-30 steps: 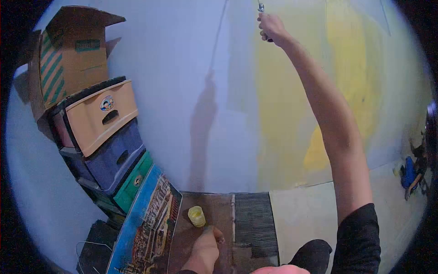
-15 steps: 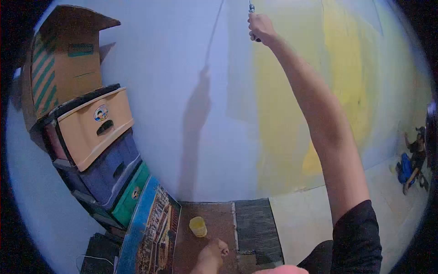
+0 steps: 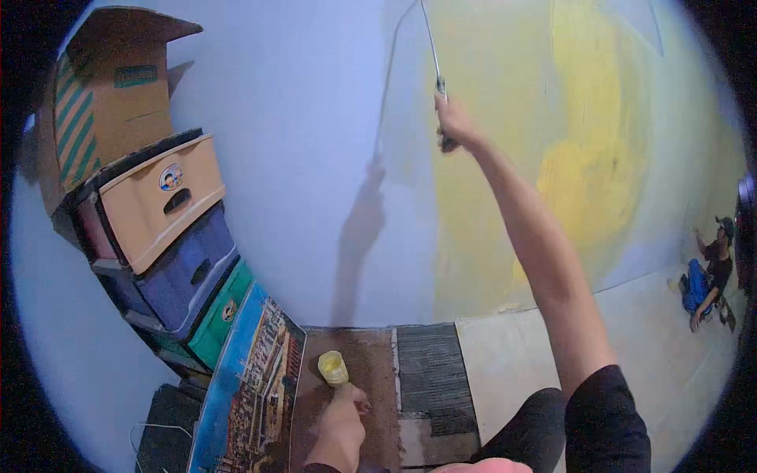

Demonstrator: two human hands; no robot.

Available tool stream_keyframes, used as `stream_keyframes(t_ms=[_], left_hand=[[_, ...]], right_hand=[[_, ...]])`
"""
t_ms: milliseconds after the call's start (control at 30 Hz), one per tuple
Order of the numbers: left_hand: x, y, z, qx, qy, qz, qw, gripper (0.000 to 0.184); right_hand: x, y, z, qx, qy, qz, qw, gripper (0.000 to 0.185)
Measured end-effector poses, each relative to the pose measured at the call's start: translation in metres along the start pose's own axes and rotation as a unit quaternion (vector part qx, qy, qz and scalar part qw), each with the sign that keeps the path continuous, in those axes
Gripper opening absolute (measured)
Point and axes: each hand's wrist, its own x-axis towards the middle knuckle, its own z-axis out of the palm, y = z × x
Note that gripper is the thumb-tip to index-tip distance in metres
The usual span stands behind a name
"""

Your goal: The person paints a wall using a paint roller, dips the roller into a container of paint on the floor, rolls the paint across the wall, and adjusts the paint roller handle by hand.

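My right hand [image 3: 456,126] is closed around the handle of a paint roller [image 3: 430,43]. The roller's thin metal rod runs up past the top edge, and its head is out of view. Behind it, the pale wall [image 3: 300,181] carries broad patches of yellow paint [image 3: 599,189]. Low down, my left hand [image 3: 351,400] is curled closed at the base of a small yellow paint cup [image 3: 333,366], seemingly gripping its handle, which the fingers mostly hide. The cup's opening faces up, with yellow inside.
At left a drawer stack [image 3: 169,193] bears a cardboard box [image 3: 118,102]. A picture panel [image 3: 252,378] leans against it. A brown mat [image 3: 371,355] and a dark ribbed mat [image 3: 430,363] lie by the wall. A person in a cap [image 3: 710,272] is low near the floor at far right.
My right hand and the roller have come down, showing more of the rod. My left hand sits higher in view, closer to the cup. The view has tilted slightly downward.
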Motion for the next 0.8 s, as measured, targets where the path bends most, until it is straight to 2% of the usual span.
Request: stream_keyframes(t_ms=[33, 67, 100, 133, 300, 567, 667, 800], left_hand=[[0.009, -0.005, -0.005, 0.011, -0.014, -0.013, 1.0, 0.041], [0.02, -0.01, -0.01, 0.02, -0.03, -0.029, 0.999, 0.04], [0.027, -0.017, -0.014, 0.03, -0.041, -0.042, 0.998, 0.039], [0.034, -0.025, -0.016, 0.038, -0.053, -0.053, 0.996, 0.039], [0.062, -0.051, -0.023, 0.073, -0.095, -0.112, 0.986, 0.035], [0.111, -0.082, -0.029, 0.142, -0.159, -0.189, 0.959, 0.031], [0.127, -0.091, -0.032, 0.167, -0.18, -0.209, 0.946, 0.03], [0.148, -0.101, -0.035, 0.198, -0.207, -0.233, 0.929, 0.028]], right_hand=[[-0.019, 0.013, 0.008, -0.022, -0.029, 0.056, 0.998, 0.042], [-0.047, 0.019, 0.018, 0.045, -0.024, 0.084, 0.995, 0.043], [-0.048, 0.08, 0.047, -0.003, 0.06, 0.025, 0.998, 0.046], [-0.083, 0.076, 0.047, -0.08, 0.01, 0.079, 0.994, 0.046], [-0.246, 0.131, 0.099, -0.078, 0.02, 0.125, 0.989, 0.044], [-0.477, 0.175, 0.156, -0.136, -0.081, 0.311, 0.937, 0.048], [-0.518, 0.183, 0.156, -0.124, -0.135, 0.366, 0.912, 0.048], [-0.502, 0.178, 0.157, -0.143, -0.085, 0.322, 0.932, 0.045]])
